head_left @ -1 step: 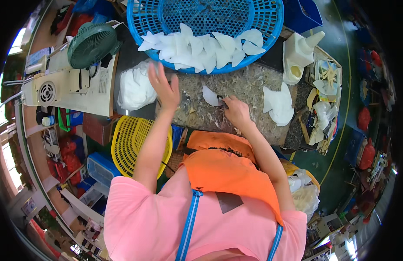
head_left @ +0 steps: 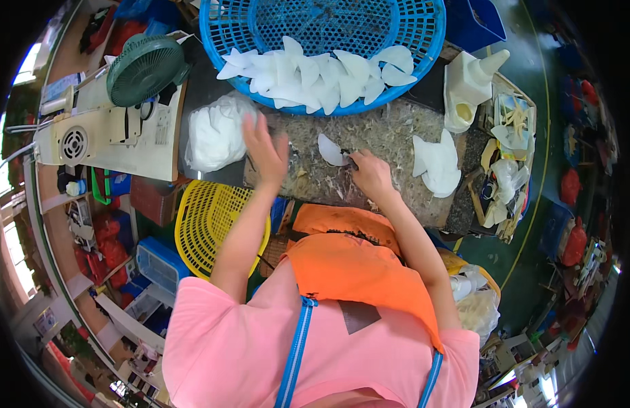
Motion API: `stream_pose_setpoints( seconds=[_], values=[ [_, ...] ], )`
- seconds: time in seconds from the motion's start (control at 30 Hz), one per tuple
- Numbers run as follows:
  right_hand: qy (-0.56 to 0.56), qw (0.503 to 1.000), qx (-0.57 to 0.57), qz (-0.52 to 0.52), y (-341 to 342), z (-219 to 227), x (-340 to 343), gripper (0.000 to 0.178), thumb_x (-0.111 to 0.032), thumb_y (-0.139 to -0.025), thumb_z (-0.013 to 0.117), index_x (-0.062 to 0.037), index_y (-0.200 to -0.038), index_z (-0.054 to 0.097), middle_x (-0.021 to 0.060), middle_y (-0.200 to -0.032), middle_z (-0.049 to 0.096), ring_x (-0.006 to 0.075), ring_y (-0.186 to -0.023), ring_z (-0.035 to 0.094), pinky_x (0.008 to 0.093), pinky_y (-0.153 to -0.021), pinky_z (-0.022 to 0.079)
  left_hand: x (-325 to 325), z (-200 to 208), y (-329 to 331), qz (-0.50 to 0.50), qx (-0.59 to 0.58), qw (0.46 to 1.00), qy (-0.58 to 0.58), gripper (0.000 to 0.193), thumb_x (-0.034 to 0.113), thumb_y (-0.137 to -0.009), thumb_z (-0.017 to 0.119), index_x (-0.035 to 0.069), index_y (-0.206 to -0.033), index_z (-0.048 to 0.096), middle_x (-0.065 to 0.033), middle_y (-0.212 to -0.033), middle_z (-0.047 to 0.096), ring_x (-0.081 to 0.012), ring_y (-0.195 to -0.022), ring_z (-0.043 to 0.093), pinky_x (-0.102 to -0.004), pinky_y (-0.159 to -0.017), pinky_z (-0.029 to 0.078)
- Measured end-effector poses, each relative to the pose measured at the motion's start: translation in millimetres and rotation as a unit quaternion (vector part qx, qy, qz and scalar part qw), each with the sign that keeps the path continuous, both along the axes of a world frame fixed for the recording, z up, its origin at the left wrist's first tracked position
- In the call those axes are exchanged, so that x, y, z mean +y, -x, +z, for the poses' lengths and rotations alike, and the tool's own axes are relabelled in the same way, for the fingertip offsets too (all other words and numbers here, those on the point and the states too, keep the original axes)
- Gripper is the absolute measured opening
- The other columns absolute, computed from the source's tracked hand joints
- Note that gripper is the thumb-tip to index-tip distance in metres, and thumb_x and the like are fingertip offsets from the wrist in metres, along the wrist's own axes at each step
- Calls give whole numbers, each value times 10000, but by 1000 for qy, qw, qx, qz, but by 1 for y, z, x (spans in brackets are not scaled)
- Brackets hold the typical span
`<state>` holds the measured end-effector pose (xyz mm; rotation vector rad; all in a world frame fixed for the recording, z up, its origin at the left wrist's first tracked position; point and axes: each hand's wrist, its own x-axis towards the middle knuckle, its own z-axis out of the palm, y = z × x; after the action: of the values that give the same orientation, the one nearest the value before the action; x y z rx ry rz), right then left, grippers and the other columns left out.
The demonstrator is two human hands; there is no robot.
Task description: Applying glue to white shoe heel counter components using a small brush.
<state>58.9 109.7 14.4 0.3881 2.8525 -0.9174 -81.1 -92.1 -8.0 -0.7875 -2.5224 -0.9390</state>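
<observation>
Currently holding left hand [head_left: 268,154] open toward left edge of tabletop [head_left: 307,185], gripping dark object [head_left: 345,156] with right hand [head_left: 372,174].

We look past the workspace to a green floor [head_left: 490,255] crossed by a yellow line [head_left: 547,109]; on our left, cluttered shelves [head_left: 62,253] stand near bright windows [head_left: 18,255] along the edge.

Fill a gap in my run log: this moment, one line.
Left hand: open, beside plastic-wrapped white bundle; Right hand: holding small dark object beside curved white sheet; Blue oval plastic basket: white pieces inside
</observation>
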Motion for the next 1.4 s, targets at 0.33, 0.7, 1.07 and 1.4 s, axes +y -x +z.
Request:
stream_pose_setpoints(
  seconds=[0.33,0.7,1.07,1.4],
  values=[
    [-8,1000,2,29,9,0,6,193,-68,-721,541,-63,-899,614,143,-869,584,355,-787,592,454,-673,471,-64,-63,-69,-96,-70,974,191,553,264,-737,713,73,-1214,507,-188,-1260,413,-403,-1249,324,-578,-1011,257],
    [72,976,-127,161,89,3,23,136,-74,-731,581,-13,-835,642,151,-807,637,351,-774,601,441,-682,468,-2,3,36,-240,-309,744,542,465,448,-515,807,33,-681,676,-132,-767,658,-275,-737,638,-414,-682,482],
    [92,932,19,349,13,-8,47,360,58,-675,597,-83,-1002,647,58,-1068,578,278,-1002,557,386,-816,461,26,-11,10,-285,-229,909,198,313,179,-717,692,145,-1019,614,-101,-1002,539,-273,-961,534,-364,-785,444],
    [-107,919,89,-369,-5,24,221,245,-285,-812,594,-114,-969,673,152,-941,647,337,-879,614,411,-751,484,26,-29,13,-281,-293,894,189,246,61,-662,653,85,-895,577,-112,-937,541,-311,-901,542,-405,-722,439]
  ],
)
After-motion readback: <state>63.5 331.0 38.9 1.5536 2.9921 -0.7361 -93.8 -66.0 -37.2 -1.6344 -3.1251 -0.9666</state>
